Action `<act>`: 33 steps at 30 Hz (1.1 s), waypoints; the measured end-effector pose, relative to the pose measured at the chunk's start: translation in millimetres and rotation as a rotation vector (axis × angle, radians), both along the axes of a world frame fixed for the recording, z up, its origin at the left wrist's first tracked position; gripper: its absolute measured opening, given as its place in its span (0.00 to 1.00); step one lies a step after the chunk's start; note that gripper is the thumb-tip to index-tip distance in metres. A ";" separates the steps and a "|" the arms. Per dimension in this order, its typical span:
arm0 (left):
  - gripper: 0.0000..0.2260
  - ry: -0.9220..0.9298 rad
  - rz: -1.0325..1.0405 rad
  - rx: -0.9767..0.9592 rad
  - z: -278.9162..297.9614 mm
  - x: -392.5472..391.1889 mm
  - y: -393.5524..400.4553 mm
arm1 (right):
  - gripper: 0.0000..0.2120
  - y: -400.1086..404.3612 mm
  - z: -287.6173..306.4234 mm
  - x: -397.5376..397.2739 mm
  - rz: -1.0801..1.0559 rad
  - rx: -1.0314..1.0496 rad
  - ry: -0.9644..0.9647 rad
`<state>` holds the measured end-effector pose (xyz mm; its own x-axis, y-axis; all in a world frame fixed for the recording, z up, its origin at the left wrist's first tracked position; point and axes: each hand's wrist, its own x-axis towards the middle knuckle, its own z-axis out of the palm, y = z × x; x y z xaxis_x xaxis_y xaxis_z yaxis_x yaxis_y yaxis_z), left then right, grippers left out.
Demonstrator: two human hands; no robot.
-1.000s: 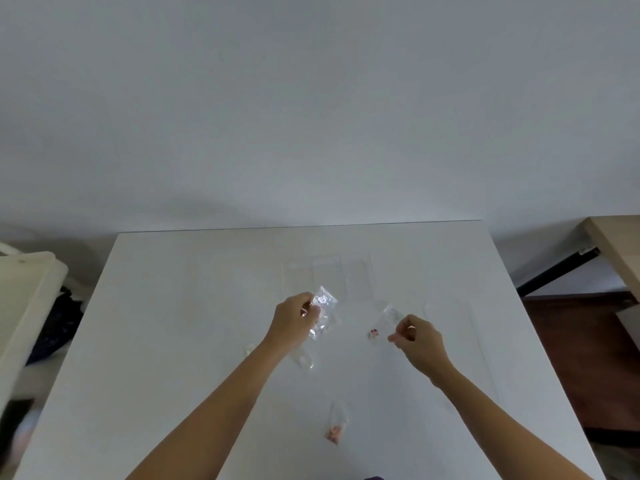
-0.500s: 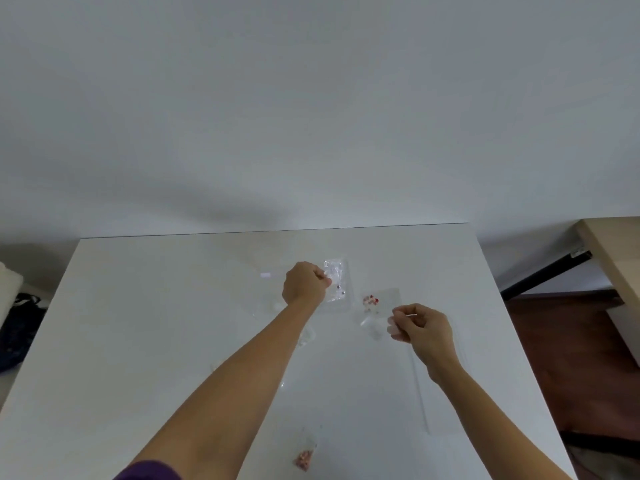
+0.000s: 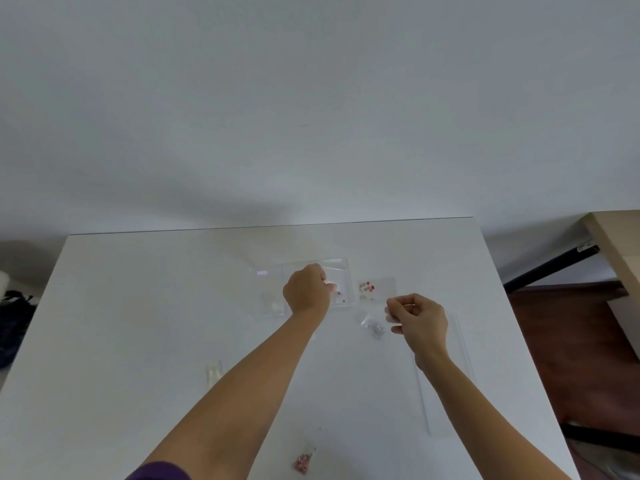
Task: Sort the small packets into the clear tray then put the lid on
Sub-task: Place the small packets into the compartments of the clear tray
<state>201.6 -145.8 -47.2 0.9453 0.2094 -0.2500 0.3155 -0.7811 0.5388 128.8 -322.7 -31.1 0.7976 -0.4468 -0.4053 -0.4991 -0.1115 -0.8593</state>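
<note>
The clear tray (image 3: 263, 271) lies on the white table (image 3: 138, 323), past its middle. My left hand (image 3: 306, 291) is over the tray with fingers pinched on a small clear packet (image 3: 338, 296), low in the tray's right compartment. To the right, my right hand (image 3: 417, 318) pinches the corner of a clear packet with red bits (image 3: 372, 288), held just right of the tray. Another clear packet (image 3: 372, 324) lies on the table under it. The clear lid (image 3: 450, 386) lies flat at the right, partly beneath my right forearm.
Loose packets lie nearer me: a clear one (image 3: 213, 372) at the left and one with pink bits (image 3: 304, 460) near the front edge. Something pale (image 3: 275, 306) sits in the tray's left part. A wooden desk (image 3: 616, 244) stands right; a dark bag (image 3: 14, 317) sits left.
My left hand carried its packet forward from above the table and lowered it into the tray's right compartment. My right hand lifted the red-bits packet off the table and raised it beside the tray.
</note>
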 end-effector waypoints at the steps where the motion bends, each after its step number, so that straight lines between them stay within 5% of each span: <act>1: 0.09 -0.040 -0.013 -0.011 -0.6 -1.6 2.7 | 0.04 3.5 -0.4 2.8 0.000 -0.013 0.005; 6: 0.17 -0.253 0.046 0.110 -8.5 -18.2 39.7 | 0.06 26.5 -2.7 23.9 -0.004 -0.098 -0.001; 10: 0.26 -0.090 0.125 0.156 -22.9 -35.2 78.3 | 0.06 52.4 -8.4 42.8 0.043 -0.199 -0.014; 15: 0.29 0.115 -0.041 0.095 -40.0 -41.0 101.6 | 0.07 75.8 -26.2 60.6 0.132 -0.322 0.038; 27: 0.29 0.171 -0.104 0.070 -50.7 -37.0 106.7 | 0.08 81.8 -53.5 64.9 0.476 -1.023 0.141; 33: 0.28 0.109 -0.099 0.021 -50.7 -39.9 109.2 | 0.17 69.4 -51.5 55.7 0.561 -0.999 -0.013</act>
<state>161.7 -36.5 -97.8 0.9292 0.1223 -0.3487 0.2918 -0.8219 0.4892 184.5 -253.3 -82.6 0.9877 -0.1445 -0.0601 -0.1554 -0.9512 -0.2665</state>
